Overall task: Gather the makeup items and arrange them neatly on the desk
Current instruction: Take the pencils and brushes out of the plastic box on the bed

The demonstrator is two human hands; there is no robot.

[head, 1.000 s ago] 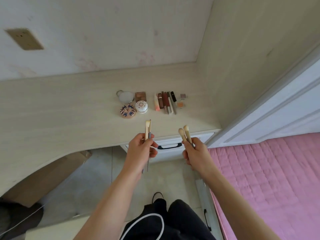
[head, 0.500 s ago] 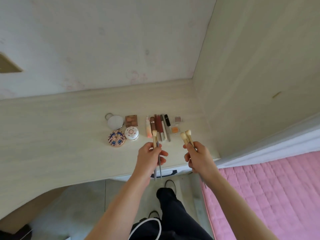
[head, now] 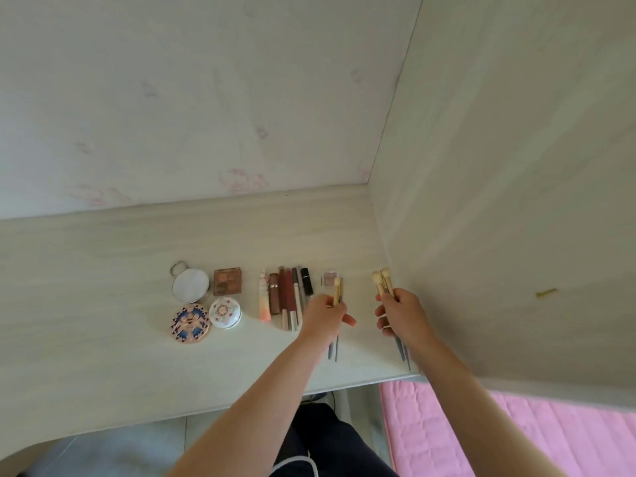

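Observation:
My left hand grips thin makeup brushes, bristles pointing away, over the desk just right of a row of lipsticks and pencils. My right hand grips a second bunch of brushes close to the right side panel. Left of the row lie a round mirror, a brown eyeshadow palette, a white round compact and a blue patterned compact. A small pale square pan lies beyond my left hand.
A tall pale side panel walls the desk on the right, and a back wall rises behind it. A pink quilted bed lies at the lower right. My dark trousers show below the desk's front edge.
Both hands have moved forward over the desk with their brushes. The left hand now hovers beside the row of sticks, and the right hand has come near the side panel.

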